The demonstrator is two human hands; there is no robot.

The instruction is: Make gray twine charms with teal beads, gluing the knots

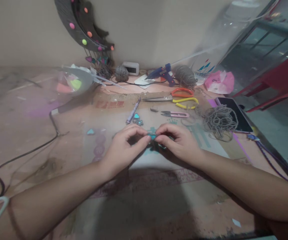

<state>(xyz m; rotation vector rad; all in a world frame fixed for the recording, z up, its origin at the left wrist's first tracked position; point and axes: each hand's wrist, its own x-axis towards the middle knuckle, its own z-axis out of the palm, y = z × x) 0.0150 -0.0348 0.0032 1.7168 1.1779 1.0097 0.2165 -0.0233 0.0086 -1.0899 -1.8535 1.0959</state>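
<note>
My left hand (125,146) and my right hand (180,141) meet at the middle of the work surface, fingers curled. Between their fingertips both pinch a small teal piece (153,136). Just beyond the hands lie more small teal heart-like pieces (136,119) and a purple pen (133,111). A lone teal piece (90,132) lies to the left.
Small pink snips (176,114), yellow-handled scissors (184,101) and orange-handled scissors (181,92) lie beyond the hands. A grey cord tangle (219,121) and a phone (235,113) sit right. A blue glue gun (162,73), yarn balls (121,73) and a plastic bowl (71,81) stand at the back. A black cable (33,150) runs left.
</note>
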